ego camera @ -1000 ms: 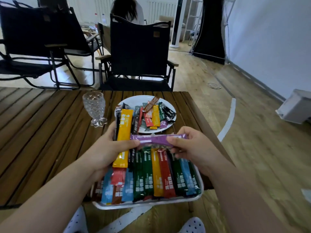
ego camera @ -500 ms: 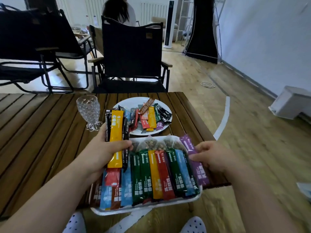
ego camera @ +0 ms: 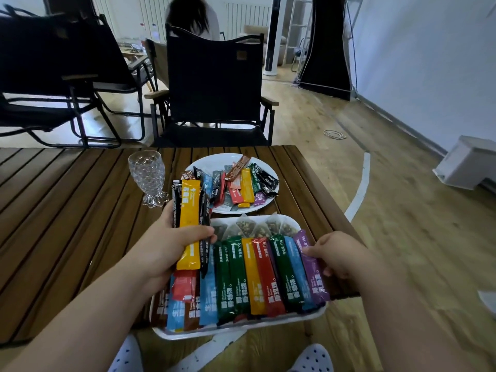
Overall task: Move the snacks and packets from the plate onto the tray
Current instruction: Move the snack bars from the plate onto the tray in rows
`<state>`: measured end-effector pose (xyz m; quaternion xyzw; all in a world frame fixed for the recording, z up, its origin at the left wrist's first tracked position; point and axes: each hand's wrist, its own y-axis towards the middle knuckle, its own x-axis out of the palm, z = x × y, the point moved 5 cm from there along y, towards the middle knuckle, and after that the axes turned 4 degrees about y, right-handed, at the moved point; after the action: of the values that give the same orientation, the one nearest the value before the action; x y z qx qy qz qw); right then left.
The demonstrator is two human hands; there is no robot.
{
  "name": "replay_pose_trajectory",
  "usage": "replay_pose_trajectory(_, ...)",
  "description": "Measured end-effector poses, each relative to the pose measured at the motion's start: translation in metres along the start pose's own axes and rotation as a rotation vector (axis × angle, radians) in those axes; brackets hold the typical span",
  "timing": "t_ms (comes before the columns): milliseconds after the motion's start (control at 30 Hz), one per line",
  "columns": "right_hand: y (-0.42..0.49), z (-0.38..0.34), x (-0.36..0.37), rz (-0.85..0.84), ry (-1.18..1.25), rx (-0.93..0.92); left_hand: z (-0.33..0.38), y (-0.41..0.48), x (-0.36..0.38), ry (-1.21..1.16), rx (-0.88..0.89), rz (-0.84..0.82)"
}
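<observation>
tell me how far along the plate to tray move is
Done: a row of stick packets lies side by side on the tray, with pyramid bags at its far end. In hand: the left hand grips a bundle topped by a yellow packet; the right hand holds the purple packet at the row's right end. Left: a mixed pile of packets on the plate.

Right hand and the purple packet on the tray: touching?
Touching. Head view: right hand fingertips curl onto the purple packet at the right end of the tray, no gap.
</observation>
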<state>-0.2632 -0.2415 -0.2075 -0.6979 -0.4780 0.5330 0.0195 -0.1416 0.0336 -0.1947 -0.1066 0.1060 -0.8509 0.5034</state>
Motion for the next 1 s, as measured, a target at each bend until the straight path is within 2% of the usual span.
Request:
replay_pose_trajectory(233, 0.002, 0.006, 0.001, -0.065, 0.055, 0.039, -0.001, -0.002, -0.002, -0.005, -0.003, -0.013)
replay_pose_trajectory(367, 0.01, 0.009, 0.005, -0.086, 0.192, 0.091, -0.001, -0.001, -0.004, -0.01, -0.005, -0.011)
replay_pose_trajectory(533, 0.013, 0.008, 0.006, -0.111, 0.243, 0.165, -0.001, -0.001, -0.004, -0.016, -0.004, -0.018)
replay_pose_trajectory(633, 0.011, 0.005, 0.005, -0.086, 0.14, 0.081, -0.001, -0.001, -0.004, -0.021, -0.006, -0.031)
replay_pose_trajectory(800, 0.008, 0.001, 0.002, -0.017, 0.127, 0.03, 0.001, -0.003, -0.004, -0.024, 0.004, -0.054)
replay_pose_trajectory(867, 0.011, -0.001, -0.003, 0.089, 0.094, -0.01, 0.002, -0.004, -0.003, -0.023, 0.002, -0.079)
replay_pose_trajectory(933, 0.011, -0.006, -0.009, 0.237, 0.195, -0.116, 0.002, -0.005, -0.002, -0.035, -0.007, -0.118)
replay_pose_trajectory(1000, 0.008, -0.017, -0.008, 0.255, 0.344, -0.267, 0.004, -0.006, 0.001, -0.032, -0.007, -0.171)
